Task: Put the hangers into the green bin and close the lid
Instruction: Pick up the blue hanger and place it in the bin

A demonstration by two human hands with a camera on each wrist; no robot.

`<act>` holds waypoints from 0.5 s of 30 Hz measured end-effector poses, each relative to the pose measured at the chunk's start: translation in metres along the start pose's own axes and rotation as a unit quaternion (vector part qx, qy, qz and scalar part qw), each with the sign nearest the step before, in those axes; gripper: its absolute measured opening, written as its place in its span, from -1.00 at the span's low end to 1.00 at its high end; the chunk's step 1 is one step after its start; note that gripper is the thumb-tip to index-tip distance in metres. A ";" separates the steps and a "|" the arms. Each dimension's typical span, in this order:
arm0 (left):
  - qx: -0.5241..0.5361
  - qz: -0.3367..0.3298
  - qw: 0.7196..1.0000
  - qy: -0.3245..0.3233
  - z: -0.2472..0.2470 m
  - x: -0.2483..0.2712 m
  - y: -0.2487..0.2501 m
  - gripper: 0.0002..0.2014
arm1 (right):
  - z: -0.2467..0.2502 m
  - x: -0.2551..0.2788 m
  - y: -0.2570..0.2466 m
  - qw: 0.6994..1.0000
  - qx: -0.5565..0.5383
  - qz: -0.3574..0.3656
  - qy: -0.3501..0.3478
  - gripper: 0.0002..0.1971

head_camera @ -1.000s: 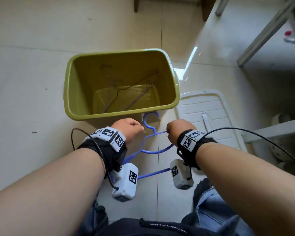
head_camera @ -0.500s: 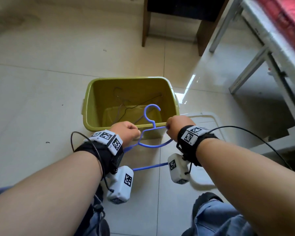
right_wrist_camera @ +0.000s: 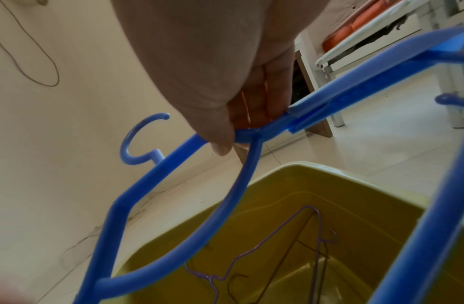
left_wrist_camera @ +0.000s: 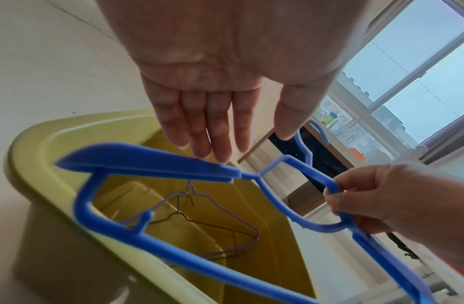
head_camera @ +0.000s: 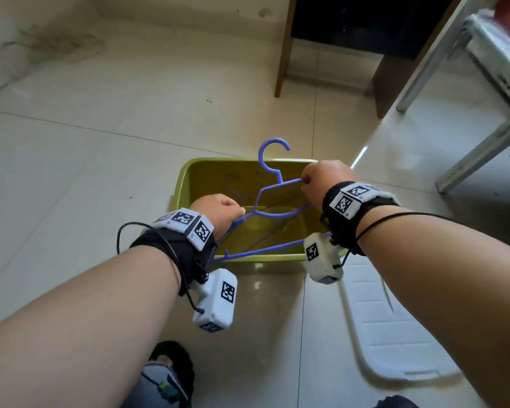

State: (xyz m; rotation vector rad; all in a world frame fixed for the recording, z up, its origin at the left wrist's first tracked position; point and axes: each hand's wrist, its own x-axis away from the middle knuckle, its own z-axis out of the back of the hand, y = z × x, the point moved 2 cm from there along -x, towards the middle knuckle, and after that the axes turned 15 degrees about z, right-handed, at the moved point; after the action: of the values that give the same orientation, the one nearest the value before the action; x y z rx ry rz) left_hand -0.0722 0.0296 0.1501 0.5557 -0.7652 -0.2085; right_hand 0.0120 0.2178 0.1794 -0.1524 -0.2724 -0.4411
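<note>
A blue plastic hanger (head_camera: 265, 248) hangs tilted over the open green bin (head_camera: 218, 161), hook pointing away from me. My right hand (head_camera: 327, 179) pinches its right shoulder, thumb on top (right_wrist_camera: 223, 142). My left hand (head_camera: 218, 209) is at the left shoulder; in the left wrist view its fingers (left_wrist_camera: 215, 131) are straight, with the tips at the hanger's (left_wrist_camera: 152, 158) top edge and nothing gripped. Thin wire hangers (left_wrist_camera: 199, 222) lie on the bin's bottom. The white lid (head_camera: 395, 319) lies on the floor right of the bin.
The bin stands on a pale tiled floor. Dark wooden furniture legs (head_camera: 283, 54) rise behind it and a metal frame (head_camera: 483, 142) stands at the right. My foot in a dark slipper (head_camera: 171, 375) is near the bottom edge.
Both hands raised the blue hanger from in front of the bin's near wall to above its opening, the right hand going higher. The head view tilted upward.
</note>
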 end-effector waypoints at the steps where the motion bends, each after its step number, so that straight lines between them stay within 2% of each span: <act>1: 0.001 0.004 1.000 0.001 0.002 -0.006 0.000 -0.87 | 0.002 -0.008 0.000 1.000 0.002 0.000 0.010 -0.72; 7: 0.037 0.034 0.999 -0.010 0.001 -0.038 -0.007 -0.87 | 0.000 -0.056 0.000 1.000 0.016 0.006 0.023 -0.69; 11: 0.040 0.055 0.997 -0.027 -0.007 -0.052 -0.016 -0.88 | -0.019 -0.076 -0.006 0.999 0.036 0.011 -0.020 -0.69; 15: 0.039 0.063 0.996 -0.046 -0.015 -0.062 -0.020 -0.86 | -0.045 -0.088 -0.021 0.996 0.044 0.053 -0.050 -0.73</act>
State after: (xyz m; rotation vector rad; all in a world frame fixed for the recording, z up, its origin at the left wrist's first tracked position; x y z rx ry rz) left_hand -0.1049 0.0424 0.0934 0.5735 -0.8988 -0.0886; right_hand -0.0634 0.2245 0.1127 -0.1019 -0.3801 -0.3162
